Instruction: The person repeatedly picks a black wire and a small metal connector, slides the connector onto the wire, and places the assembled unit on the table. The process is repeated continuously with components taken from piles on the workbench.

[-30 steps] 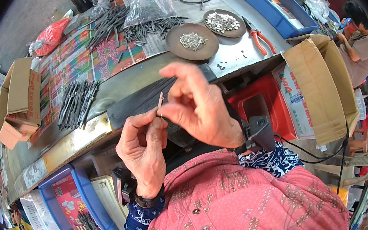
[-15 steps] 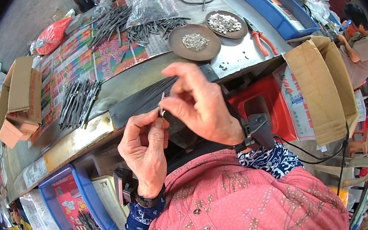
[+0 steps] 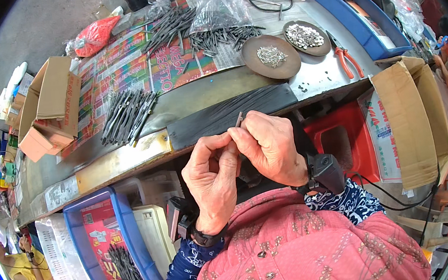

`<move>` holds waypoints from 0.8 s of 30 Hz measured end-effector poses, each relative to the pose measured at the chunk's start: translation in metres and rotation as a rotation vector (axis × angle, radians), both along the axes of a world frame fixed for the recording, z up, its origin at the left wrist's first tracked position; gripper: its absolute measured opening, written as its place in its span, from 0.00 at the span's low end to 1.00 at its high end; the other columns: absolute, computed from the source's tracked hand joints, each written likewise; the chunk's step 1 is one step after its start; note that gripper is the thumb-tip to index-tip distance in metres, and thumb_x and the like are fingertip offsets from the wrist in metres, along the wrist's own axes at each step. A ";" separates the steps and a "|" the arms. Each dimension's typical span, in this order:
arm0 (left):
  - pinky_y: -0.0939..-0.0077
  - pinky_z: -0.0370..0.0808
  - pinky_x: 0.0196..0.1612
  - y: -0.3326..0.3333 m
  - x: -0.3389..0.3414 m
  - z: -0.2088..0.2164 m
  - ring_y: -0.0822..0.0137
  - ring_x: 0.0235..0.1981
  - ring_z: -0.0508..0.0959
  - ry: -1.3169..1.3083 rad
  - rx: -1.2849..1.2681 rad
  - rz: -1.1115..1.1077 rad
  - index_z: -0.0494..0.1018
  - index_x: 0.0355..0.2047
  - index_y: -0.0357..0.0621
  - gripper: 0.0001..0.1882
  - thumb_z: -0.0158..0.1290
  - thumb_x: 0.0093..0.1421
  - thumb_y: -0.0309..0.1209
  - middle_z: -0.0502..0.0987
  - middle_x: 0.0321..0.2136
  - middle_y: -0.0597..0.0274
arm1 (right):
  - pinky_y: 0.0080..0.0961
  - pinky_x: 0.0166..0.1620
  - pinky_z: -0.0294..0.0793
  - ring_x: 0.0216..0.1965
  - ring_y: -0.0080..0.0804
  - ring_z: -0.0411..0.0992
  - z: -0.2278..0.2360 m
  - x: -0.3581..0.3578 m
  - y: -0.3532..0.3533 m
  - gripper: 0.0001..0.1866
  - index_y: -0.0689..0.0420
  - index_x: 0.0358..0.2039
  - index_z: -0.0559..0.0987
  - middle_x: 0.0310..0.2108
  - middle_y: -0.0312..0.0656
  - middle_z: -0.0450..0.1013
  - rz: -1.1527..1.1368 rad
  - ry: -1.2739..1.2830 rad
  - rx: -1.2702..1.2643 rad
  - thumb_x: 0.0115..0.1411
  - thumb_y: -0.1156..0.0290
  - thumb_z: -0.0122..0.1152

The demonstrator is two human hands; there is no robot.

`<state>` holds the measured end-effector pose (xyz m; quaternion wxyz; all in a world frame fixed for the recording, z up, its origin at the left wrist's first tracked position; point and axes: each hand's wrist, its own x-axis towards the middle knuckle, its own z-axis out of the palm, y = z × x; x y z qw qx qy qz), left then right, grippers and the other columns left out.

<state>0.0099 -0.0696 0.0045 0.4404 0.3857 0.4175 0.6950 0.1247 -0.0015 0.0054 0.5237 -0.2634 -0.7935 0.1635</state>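
My left hand (image 3: 211, 169) and my right hand (image 3: 271, 145) meet in front of the bench edge, fingertips pinched together. A small thin strip (image 3: 239, 119) pokes up from between them; its lower part is hidden by the fingers. Beyond my hands, a brown dish (image 3: 250, 54) holds a heap of small shiny metal pieces (image 3: 271, 55). Next to it, a second dish (image 3: 323, 49) holds small white and grey bits (image 3: 303, 36). Red-handled pliers (image 3: 348, 62) lie to their right. A bundle of thin black strips (image 3: 128, 116) rests on the bench to the left.
More black strips (image 3: 172, 27) lie on the printed sheet behind, near a clear plastic bag (image 3: 222, 2). Cardboard boxes stand left (image 3: 55, 93) and right (image 3: 407, 124). A blue tray (image 3: 324, 4) sits far right; a blue crate (image 3: 125, 217) is lower left. Other people are at both sides.
My right hand has come down from above, and its fingers now press together beside my left fingertips. The view has shifted, so the bench appears farther right.
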 end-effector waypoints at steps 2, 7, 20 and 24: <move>0.89 0.65 0.25 0.000 -0.003 0.000 0.83 0.23 0.68 0.030 0.024 -0.008 0.74 0.38 0.37 0.05 0.53 0.62 0.18 0.74 0.26 0.71 | 0.35 0.21 0.66 0.20 0.44 0.68 0.000 0.000 0.002 0.12 0.59 0.23 0.69 0.19 0.43 0.66 0.035 0.003 -0.006 0.58 0.74 0.62; 0.88 0.63 0.24 -0.001 -0.003 0.000 0.83 0.22 0.66 0.045 0.011 0.000 0.74 0.37 0.38 0.04 0.52 0.63 0.19 0.73 0.25 0.71 | 0.34 0.23 0.68 0.22 0.44 0.70 0.003 0.002 -0.001 0.09 0.60 0.27 0.71 0.22 0.43 0.68 0.062 0.065 -0.108 0.56 0.75 0.64; 0.88 0.62 0.23 0.008 0.006 0.000 0.81 0.20 0.66 0.250 0.051 0.106 0.73 0.36 0.37 0.04 0.51 0.63 0.18 0.72 0.23 0.70 | 0.36 0.22 0.66 0.20 0.46 0.67 -0.002 -0.002 0.005 0.12 0.60 0.23 0.68 0.19 0.45 0.65 -0.002 0.106 -0.105 0.58 0.73 0.62; 0.87 0.66 0.24 0.010 -0.005 0.001 0.79 0.22 0.69 0.370 0.060 0.069 0.74 0.37 0.37 0.05 0.52 0.61 0.16 0.74 0.30 0.66 | 0.34 0.23 0.67 0.21 0.47 0.68 0.000 0.009 0.014 0.12 0.62 0.24 0.73 0.20 0.46 0.67 0.078 0.157 -0.167 0.58 0.70 0.64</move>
